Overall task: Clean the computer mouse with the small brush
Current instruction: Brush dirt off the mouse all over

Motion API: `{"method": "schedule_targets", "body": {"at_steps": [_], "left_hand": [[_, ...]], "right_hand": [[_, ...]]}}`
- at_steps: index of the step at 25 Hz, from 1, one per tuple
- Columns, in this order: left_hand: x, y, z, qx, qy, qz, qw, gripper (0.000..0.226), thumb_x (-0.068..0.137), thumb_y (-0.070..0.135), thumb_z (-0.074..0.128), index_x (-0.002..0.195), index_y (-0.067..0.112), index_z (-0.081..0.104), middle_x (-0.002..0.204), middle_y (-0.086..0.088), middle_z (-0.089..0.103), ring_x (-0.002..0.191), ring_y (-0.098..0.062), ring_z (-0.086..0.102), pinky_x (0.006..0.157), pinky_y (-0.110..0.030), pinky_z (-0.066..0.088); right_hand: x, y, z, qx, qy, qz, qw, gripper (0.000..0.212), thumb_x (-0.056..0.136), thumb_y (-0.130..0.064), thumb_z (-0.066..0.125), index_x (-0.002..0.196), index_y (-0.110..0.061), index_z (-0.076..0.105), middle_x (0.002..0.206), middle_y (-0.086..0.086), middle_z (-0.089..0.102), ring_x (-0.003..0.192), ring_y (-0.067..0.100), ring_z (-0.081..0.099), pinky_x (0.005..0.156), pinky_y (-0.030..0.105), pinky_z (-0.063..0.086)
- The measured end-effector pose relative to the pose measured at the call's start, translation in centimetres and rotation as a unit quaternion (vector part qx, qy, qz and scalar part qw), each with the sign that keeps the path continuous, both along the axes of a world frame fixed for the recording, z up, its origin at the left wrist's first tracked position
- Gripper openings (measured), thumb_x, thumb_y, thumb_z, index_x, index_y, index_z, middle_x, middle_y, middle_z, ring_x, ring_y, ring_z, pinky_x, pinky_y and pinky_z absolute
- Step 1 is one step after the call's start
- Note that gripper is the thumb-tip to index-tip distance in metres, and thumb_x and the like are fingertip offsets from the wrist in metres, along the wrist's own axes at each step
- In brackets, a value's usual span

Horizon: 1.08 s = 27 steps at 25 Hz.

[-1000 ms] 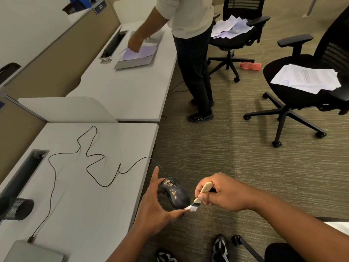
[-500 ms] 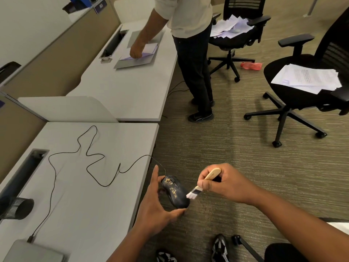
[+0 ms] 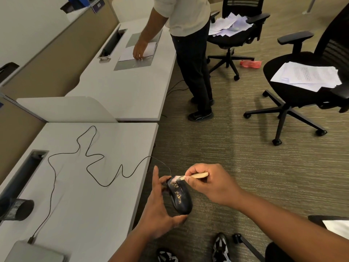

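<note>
Head view showed the mouse [image 3: 180, 198] held off the desk [image 3: 90, 186] edge, above the carpet [image 3: 236, 157], in the left hand [image 3: 160, 210]. It was dark and glossy, long and rounded, with yellowish crumbs strewn along its back. Its thin black cable [image 3: 90, 163] ran from the front end and snaked in loose loops across the desk. The left hand cradled the mouse between thumb under its rear and fingers against its far side, with one finger pointing up. The right hand [image 3: 209, 183] pinched the brush [image 3: 190, 176] between thumb and curled fingers; the pale wooden handle stuck out to the right, and the white bristles touched the front end of the mouse, near where the cable entered.
</note>
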<state>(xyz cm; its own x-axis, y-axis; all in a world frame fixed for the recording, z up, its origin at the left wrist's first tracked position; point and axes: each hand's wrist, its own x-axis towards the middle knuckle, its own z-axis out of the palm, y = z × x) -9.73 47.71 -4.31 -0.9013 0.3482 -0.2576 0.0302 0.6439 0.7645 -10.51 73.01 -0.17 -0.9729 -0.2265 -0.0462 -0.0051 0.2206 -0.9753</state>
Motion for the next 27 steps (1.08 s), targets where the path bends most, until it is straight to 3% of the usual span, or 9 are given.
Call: {"method": "schedule_targets", "body": {"at_steps": [2, 6, 12, 17, 27], "left_hand": [[-0.1, 0.0, 0.1, -0.003, 0.003, 0.0, 1.0, 0.168, 0.052, 0.047, 0.104, 0.16, 0.06, -0.025, 0.145, 0.046, 0.036, 0.135, 0.016, 0.046, 0.118, -0.048, 0.048], [-0.5, -0.1, 0.3, -0.005, 0.018, 0.002, 1.0, 0.168, 0.051, 0.049, 0.103, 0.16, 0.059, -0.024, 0.143, 0.048, 0.037, 0.133, 0.016, 0.047, 0.114, -0.043, 0.051], [-1.1, -0.1, 0.2, -0.001, 0.034, 0.011, 0.999, 0.168, 0.05, 0.056, 0.103, 0.16, 0.06, -0.023, 0.14, 0.049, 0.04, 0.128, 0.015, 0.053, 0.11, -0.034, 0.05], [-1.2, 0.0, -0.4, 0.004, 0.038, 0.019, 0.999, 0.169, 0.05, 0.056, 0.104, 0.162, 0.058, -0.022, 0.141, 0.046, 0.043, 0.127, 0.013, 0.056, 0.1, -0.023, 0.048], [-1.2, -0.1, -0.4, 0.008, 0.04, 0.037, 0.998, 0.168, 0.044, 0.076, 0.099, 0.166, 0.054, -0.016, 0.144, 0.037, 0.048, 0.126, 0.006, 0.06, 0.102, -0.035, 0.055]], "right_hand": [[-0.1, -0.1, -0.1, 0.024, -0.001, 0.011, 1.0, 0.014, 0.095, -0.042, 0.069, 0.093, -0.029, 0.076, 0.078, 0.002, 0.073, 0.063, 0.01, 0.059, 0.059, 0.035, 0.05], [0.0, 0.1, 0.1, 0.044, -0.006, 0.047, 0.998, 0.014, 0.094, -0.04, 0.068, 0.09, -0.028, 0.076, 0.076, -0.006, 0.073, 0.061, 0.0, 0.057, 0.057, 0.018, 0.044], [0.2, 0.1, 0.3, 0.05, -0.014, 0.077, 0.996, 0.01, 0.09, -0.026, 0.069, 0.083, -0.022, 0.076, 0.07, -0.014, 0.07, 0.061, -0.003, 0.057, 0.057, 0.016, 0.043], [0.1, 0.6, 0.2, 0.052, -0.013, 0.103, 0.993, 0.009, 0.088, -0.02, 0.069, 0.081, -0.019, 0.075, 0.072, 0.0, 0.07, 0.059, 0.001, 0.054, 0.057, 0.026, 0.044], [0.0, 2.0, -0.9, 0.081, -0.024, 0.116, 0.99, 0.007, 0.081, -0.031, 0.067, 0.078, -0.025, 0.07, 0.072, 0.001, 0.068, 0.057, 0.003, 0.051, 0.053, 0.022, 0.04]]}}
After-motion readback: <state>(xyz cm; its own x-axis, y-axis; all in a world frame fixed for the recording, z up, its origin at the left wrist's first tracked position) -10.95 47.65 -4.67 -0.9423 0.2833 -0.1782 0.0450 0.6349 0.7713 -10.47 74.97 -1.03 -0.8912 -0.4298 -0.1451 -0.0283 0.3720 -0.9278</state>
